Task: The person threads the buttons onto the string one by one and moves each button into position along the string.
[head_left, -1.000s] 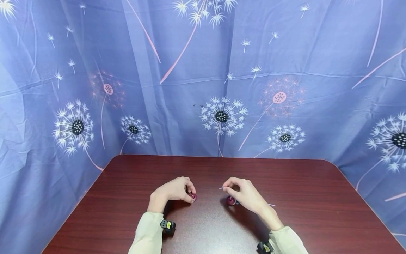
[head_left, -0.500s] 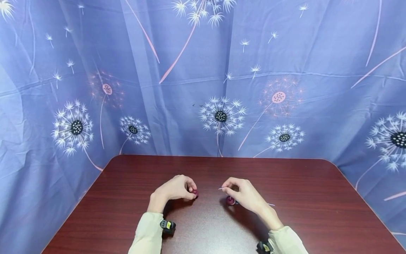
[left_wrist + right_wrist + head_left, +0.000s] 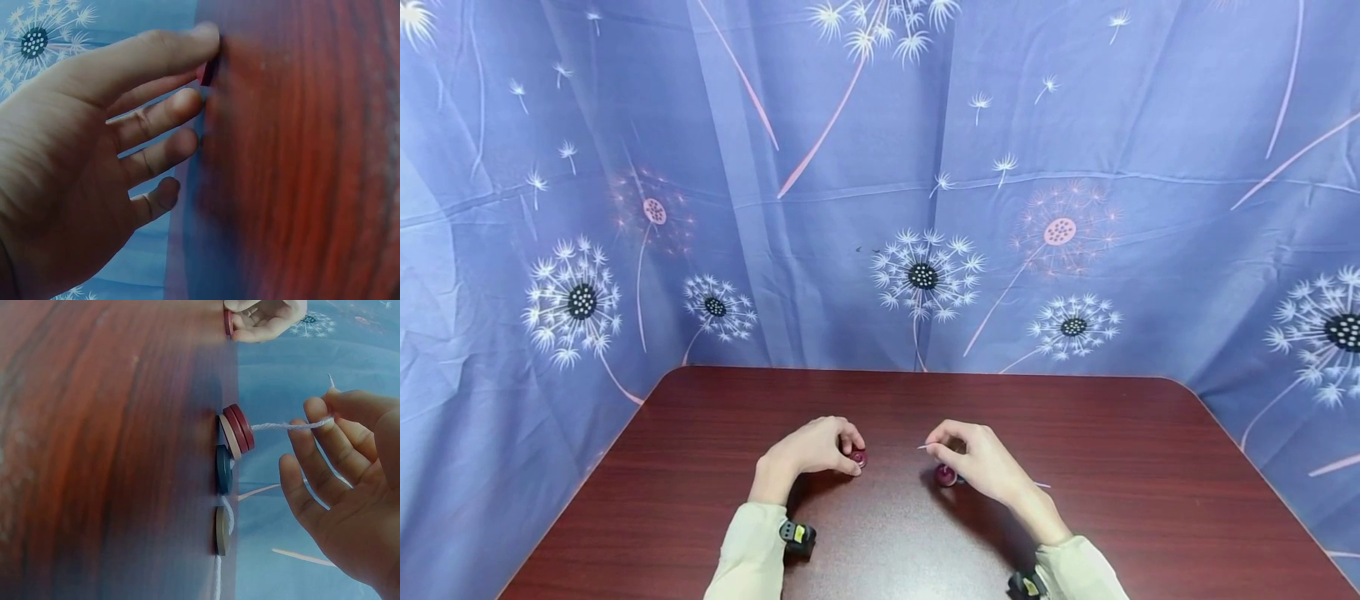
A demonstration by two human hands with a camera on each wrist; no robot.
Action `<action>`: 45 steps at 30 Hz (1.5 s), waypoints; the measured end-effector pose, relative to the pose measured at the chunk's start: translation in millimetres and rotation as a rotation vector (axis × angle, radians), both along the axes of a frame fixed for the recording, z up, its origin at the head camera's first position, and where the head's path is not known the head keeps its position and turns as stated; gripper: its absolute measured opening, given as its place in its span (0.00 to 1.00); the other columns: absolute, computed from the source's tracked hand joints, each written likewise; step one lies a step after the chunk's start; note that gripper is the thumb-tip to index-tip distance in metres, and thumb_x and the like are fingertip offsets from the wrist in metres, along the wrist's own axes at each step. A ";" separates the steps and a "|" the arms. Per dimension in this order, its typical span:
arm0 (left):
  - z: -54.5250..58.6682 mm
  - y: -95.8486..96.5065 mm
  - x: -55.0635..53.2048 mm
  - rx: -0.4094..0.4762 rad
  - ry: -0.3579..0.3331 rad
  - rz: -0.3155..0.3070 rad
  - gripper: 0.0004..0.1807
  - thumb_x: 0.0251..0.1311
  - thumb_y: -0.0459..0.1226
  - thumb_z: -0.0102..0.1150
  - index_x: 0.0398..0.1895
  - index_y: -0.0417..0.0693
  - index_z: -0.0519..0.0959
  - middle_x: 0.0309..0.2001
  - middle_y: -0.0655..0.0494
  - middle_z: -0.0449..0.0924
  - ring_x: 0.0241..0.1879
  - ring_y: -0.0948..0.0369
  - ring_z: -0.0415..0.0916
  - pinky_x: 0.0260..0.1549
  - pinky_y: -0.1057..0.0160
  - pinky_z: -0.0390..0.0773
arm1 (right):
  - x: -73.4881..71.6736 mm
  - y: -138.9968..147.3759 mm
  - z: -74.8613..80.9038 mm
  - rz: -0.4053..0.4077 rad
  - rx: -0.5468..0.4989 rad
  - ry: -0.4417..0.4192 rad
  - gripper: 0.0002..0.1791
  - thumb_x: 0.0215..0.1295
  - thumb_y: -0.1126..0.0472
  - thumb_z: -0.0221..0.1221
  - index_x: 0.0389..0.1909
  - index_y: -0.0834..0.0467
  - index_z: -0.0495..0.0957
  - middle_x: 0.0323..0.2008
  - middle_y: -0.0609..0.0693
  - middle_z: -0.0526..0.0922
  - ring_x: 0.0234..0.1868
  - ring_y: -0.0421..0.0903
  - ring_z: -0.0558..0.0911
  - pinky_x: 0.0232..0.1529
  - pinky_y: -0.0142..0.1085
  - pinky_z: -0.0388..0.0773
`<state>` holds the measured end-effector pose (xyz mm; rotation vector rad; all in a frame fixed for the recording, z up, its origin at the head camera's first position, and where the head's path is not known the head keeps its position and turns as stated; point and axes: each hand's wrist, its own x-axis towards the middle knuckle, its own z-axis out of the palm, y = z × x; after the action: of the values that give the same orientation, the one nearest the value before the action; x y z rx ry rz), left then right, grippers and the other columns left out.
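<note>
In the head view my left hand (image 3: 814,447) pinches a dark red button-like disc (image 3: 858,458) at the tabletop between thumb and fingers. Only a sliver of that red disc (image 3: 207,73) shows in the left wrist view. My right hand (image 3: 981,457) holds the end of a white string (image 3: 284,426) between thumb and index finger, raised over the table. The string runs down through a stack of red discs and a pale one (image 3: 240,430). Further along it lie a dark blue-green disc (image 3: 224,470) and an olive-brown disc (image 3: 222,530), standing near the right hand's palm side.
The dark red-brown wooden table (image 3: 880,400) has rounded far corners. A blue cloth with dandelion prints (image 3: 850,208) hangs behind it and along its sides. Beyond the right wrist the string's tail (image 3: 1042,485) lies on the table.
The left hand's red disc shifts slightly up and tilts, then comes back a little to the left with its face showing. The right hand and string stay nearly still.
</note>
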<state>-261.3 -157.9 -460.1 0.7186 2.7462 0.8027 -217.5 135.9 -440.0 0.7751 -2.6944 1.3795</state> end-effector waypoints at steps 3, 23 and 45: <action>1.2 -0.4 0.4 0.010 -0.012 -0.015 0.16 0.44 0.43 0.78 0.38 0.55 0.85 0.31 0.62 0.76 0.33 0.67 0.71 0.37 0.66 0.72 | -0.6 -0.1 0.1 0.000 0.010 0.012 0.05 0.67 0.59 0.62 0.38 0.55 0.84 0.27 0.53 0.85 0.25 0.36 0.79 0.31 0.30 0.76; 8.4 15.1 4.3 0.129 -0.059 -0.005 0.11 0.50 0.41 0.70 0.37 0.55 0.80 0.31 0.62 0.79 0.29 0.67 0.75 0.35 0.66 0.75 | -1.6 0.2 -1.5 -0.006 0.027 0.014 0.04 0.67 0.59 0.62 0.38 0.53 0.84 0.28 0.52 0.85 0.26 0.39 0.79 0.31 0.29 0.76; 20.3 39.8 8.1 0.381 -0.010 -0.099 0.17 0.58 0.40 0.67 0.51 0.51 0.80 0.35 0.66 0.82 0.36 0.68 0.80 0.40 0.67 0.78 | -2.7 -0.3 -1.9 -0.026 0.028 0.055 0.05 0.68 0.58 0.61 0.38 0.54 0.84 0.24 0.41 0.80 0.24 0.39 0.78 0.28 0.29 0.74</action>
<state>-253.2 -118.1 -439.8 0.9057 2.5485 1.3198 -220.2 135.6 -441.9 0.7646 -2.6776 1.2986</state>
